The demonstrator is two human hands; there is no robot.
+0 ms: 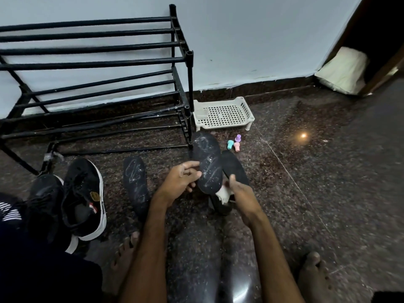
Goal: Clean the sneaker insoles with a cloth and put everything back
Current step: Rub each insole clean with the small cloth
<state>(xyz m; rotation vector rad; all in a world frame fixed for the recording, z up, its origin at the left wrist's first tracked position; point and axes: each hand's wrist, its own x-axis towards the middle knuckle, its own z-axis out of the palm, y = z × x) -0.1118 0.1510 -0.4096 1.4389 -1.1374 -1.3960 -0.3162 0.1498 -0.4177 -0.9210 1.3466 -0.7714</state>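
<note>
Head view: dusty insole [207, 162] is gripped by left hand [181, 179]; white cloth [222, 195] is held in right hand [239, 192].

The middle insole [207, 162] is black, streaked and flecked with whitish marks; the left insole [135, 182] is black with pale scribbled lines, the right insole [235, 169] plain black. The cloth [223, 195] is white. The sneaker [84, 200] is black with a white sole, a yellow badge and a red-and-white tab. Black rack [87, 63], cream tray [227, 114] patterned with a grid of holes, teal, pink and purple plastic pieces [236, 146], dark brown speckled floor [306, 193], pale blue-grey wall [251, 40]
</note>
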